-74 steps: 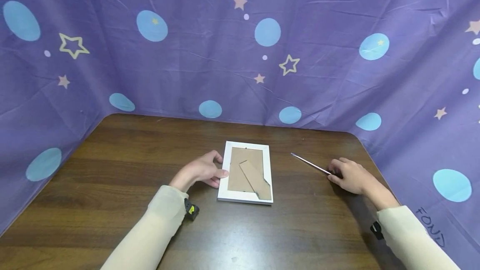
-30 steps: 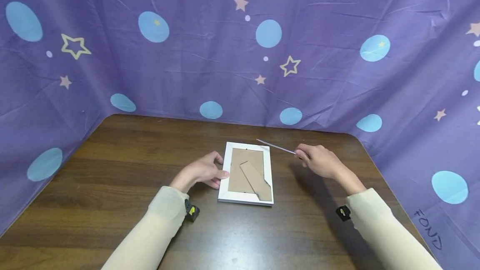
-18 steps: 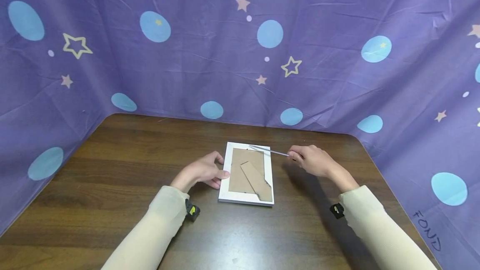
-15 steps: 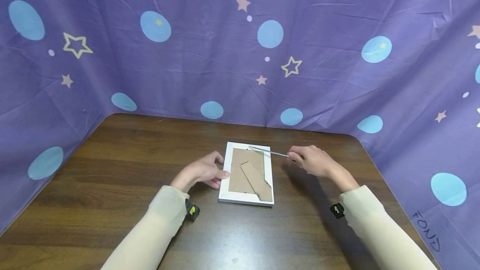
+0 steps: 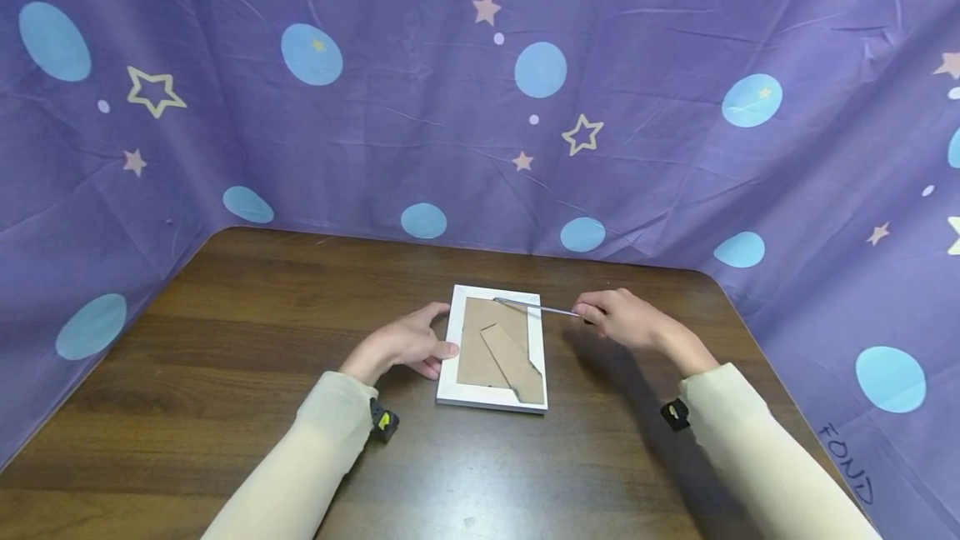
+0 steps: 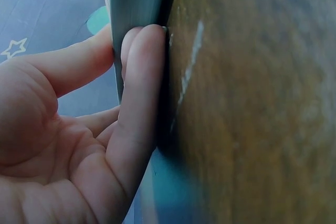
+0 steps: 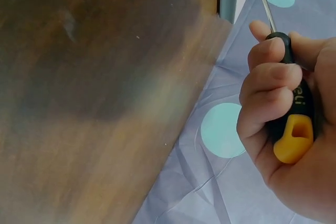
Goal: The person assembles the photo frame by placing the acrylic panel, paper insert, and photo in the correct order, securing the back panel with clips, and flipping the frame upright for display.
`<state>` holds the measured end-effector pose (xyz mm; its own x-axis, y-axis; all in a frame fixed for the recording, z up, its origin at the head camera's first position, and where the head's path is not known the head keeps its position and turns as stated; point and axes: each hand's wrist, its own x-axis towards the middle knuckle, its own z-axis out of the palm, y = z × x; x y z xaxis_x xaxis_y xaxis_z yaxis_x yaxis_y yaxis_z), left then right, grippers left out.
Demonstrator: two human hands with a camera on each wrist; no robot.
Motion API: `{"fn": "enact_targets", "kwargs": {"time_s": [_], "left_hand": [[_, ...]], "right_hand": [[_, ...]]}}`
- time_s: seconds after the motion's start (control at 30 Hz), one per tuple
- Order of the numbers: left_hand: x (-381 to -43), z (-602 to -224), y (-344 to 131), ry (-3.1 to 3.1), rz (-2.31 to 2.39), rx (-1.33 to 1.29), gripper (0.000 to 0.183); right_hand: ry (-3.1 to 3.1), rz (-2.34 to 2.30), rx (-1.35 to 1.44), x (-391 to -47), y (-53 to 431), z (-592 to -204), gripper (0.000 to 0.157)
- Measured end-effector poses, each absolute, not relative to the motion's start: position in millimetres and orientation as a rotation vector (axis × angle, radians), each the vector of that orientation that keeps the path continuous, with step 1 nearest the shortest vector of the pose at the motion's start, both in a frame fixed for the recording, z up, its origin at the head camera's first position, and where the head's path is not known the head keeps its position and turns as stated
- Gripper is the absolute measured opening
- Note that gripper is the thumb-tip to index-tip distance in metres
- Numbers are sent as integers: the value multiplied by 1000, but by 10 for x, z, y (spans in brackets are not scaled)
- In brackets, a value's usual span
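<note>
A white picture frame (image 5: 480,394) lies face down on the table, showing its brown backing board (image 5: 472,352) and slanted stand leg (image 5: 513,361). My left hand (image 5: 405,342) grips its left edge, thumb on the rim and fingers against the side. My right hand (image 5: 626,322), to the right of the frame, grips a screwdriver (image 7: 303,100) by its black and yellow handle. Its thin metal shaft (image 5: 543,308) crosses the frame's upper right rim. The tip is at the backing's top edge, by a small dark tab; whether it touches the tab I cannot tell.
The brown wooden table (image 5: 300,423) surrounds the frame. A purple curtain (image 5: 420,123) with stars and blue dots hangs behind the table and along both sides. Black wrist mounts (image 5: 675,415) sit at both cuffs.
My right hand has picked the screwdriver up off the table and carried it left, its tip coming over the frame, then down to the backing's top edge. My left hand stays put.
</note>
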<state>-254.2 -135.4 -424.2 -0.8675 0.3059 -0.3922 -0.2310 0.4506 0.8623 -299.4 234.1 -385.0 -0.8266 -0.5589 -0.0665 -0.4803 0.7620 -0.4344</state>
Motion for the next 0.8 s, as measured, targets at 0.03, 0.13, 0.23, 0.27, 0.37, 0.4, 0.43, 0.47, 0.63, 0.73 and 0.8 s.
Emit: {"fn": "enact_targets", "kwargs": {"time_s": [0.03, 0.13, 0.23, 0.27, 0.37, 0.4, 0.43, 0.47, 0.63, 0.73, 0.8], "left_hand": [[-2543, -4244, -1353, 2206, 1421, 62, 87], [-2543, -4252, -1350, 2214, 1415, 62, 87], [-2534, -4244, -1342, 2219, 1410, 63, 87], [-2529, -4238, -1338, 2221, 1409, 64, 86], [-2518, -4224, -1330, 2229, 1402, 68, 86], [-2517, -4222, -1329, 2232, 1400, 68, 86], [-2517, -4222, -1330, 2234, 1400, 69, 86], [-2517, -4224, -1330, 2235, 1403, 69, 86], [-2521, -4243, -1334, 2249, 1413, 67, 86], [-2521, -4251, -1330, 2254, 1413, 63, 85], [-2521, -4254, -1325, 2255, 1412, 62, 85]], "right_hand": [[2747, -614, -816, -3007, 2337, -3833, 29], [2696, -620, -802, -3044, 2324, -3776, 30], [2660, -591, -772, -3079, 2306, -3713, 31], [2658, -564, -773, -3095, 2298, -3691, 31], [2667, -458, -795, -3148, 2247, -3604, 32], [2673, -414, -816, -3166, 2223, -3564, 32], [2679, -373, -827, -3182, 2193, -3521, 32], [2681, -331, -838, -3201, 2163, -3479, 32], [2632, -188, -815, -3254, 1998, -3245, 35], [2596, -138, -799, -3281, 1938, -3140, 36], [2575, -132, -780, -3300, 1920, -3093, 36]]}}
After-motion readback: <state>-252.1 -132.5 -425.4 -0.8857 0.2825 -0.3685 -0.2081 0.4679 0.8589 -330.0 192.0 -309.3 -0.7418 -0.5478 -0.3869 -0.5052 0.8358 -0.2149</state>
